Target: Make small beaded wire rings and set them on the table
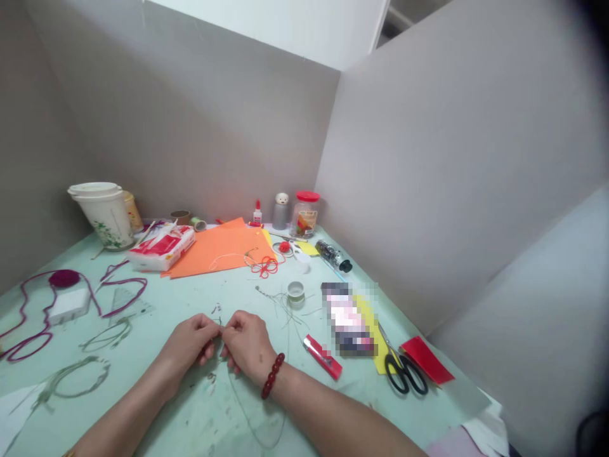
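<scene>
My left hand (189,341) and my right hand (247,346) meet over the pale green table (190,419), fingertips pinched together on a thin green wire (220,324). The wire trails down in a loop toward me. A red bead bracelet (272,376) circles my right wrist. A small spool of green wire (295,292) stands just beyond my right hand, with loose strands around it.
Orange paper (216,251), tissue pack (162,249), a lidded cup (102,212), glue bottle (257,212) and red-lidded jar (306,214) sit at the back. Scissors (403,368), red utility knife (323,357) and red card (427,360) lie right. Purple cord (28,317) and wire rings (76,377) lie left. Grey partitions enclose the table.
</scene>
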`<state>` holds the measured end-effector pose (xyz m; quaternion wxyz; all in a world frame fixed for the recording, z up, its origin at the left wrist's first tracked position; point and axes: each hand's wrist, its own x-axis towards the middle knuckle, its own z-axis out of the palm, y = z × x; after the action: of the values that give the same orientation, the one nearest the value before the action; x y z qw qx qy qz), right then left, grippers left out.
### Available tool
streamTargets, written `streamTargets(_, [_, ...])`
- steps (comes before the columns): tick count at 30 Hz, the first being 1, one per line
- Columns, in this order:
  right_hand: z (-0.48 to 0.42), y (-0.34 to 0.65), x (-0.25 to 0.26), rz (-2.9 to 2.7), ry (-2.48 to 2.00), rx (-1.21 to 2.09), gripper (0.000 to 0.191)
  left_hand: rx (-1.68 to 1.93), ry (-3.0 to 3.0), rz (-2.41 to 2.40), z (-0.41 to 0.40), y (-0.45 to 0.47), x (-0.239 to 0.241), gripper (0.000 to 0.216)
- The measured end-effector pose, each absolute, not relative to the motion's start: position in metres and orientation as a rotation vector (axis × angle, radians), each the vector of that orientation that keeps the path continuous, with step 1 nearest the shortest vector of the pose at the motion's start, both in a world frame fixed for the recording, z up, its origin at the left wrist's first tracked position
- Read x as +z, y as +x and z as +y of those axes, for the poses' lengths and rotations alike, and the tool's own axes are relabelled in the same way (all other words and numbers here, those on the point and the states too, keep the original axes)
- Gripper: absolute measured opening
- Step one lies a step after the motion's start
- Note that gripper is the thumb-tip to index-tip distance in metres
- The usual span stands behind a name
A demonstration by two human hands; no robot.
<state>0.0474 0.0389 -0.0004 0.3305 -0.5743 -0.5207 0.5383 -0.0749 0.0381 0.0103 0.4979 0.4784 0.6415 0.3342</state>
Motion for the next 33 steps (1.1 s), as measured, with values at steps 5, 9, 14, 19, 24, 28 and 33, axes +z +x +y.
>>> streamTargets(5, [0.039, 0.048, 0.000, -1.356, -1.484, 1.425, 0.003, 0.864, 1.119, 1.528, 0.037, -0.074, 0.010, 0.020])
streamTargets(9, [0.038, 0.048, -0.001, -1.347, -1.474, 1.413, 0.004, 0.851, 1.114, 1.527, 0.038, -0.075, 0.007, 0.018])
streamTargets(14, [0.039, 0.047, -0.006, -1.392, -1.478, 1.375, 0.003, 0.884, 1.013, 1.447, 0.037, -0.076, 0.008, 0.020])
streamTargets(19, [0.037, 0.047, -0.005, -1.384, -1.471, 1.348, 0.004, 0.872, 0.977, 1.391, 0.037, -0.077, 0.009, 0.028])
streamTargets(24, [0.034, 0.048, -0.001, -1.373, -1.453, 1.307, 0.005, 0.829, 0.974, 1.352, 0.039, -0.082, 0.007, 0.034])
streamTargets(28, [0.034, 0.047, -0.002, -1.425, -1.467, 1.200, 0.007, 0.800, 0.954, 1.326, 0.039, -0.087, 0.005, 0.035])
streamTargets(33, [0.034, 0.045, -0.007, -1.469, -1.480, 1.119, 0.009, 0.810, 0.932, 1.310, 0.041, -0.087, 0.004, 0.035])
